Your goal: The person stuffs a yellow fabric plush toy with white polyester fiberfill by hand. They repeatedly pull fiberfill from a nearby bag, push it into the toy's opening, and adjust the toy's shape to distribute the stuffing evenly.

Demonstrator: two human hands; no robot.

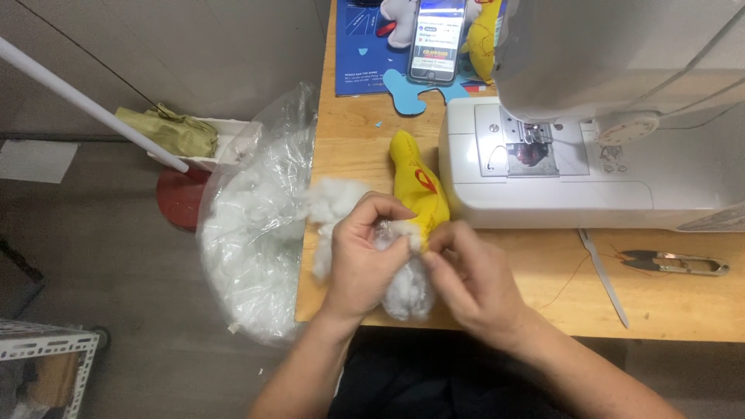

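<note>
From the head camera, your left hand [363, 252] is curled closed around a wad of white stuffing [407, 289] and the open end of the yellow toy [419, 190], pinching both at the seam. Your right hand [469, 275] has its fingertips pressed together on the same spot, poking stuffing into the opening. The toy lies on the wooden table [543, 287], touching the front of the white sewing machine [590, 163], its far end pointing away from you.

The far part of the toy looks plump already, so it seems partly filled; the near end is open, with loose stuffing hanging out, and closing it is not yet done. A clear plastic bag [252, 240] of stuffing hangs off the table's left edge. Thread snips [675, 264] lie to the right, and a phone [436, 39] stands at the back.
</note>
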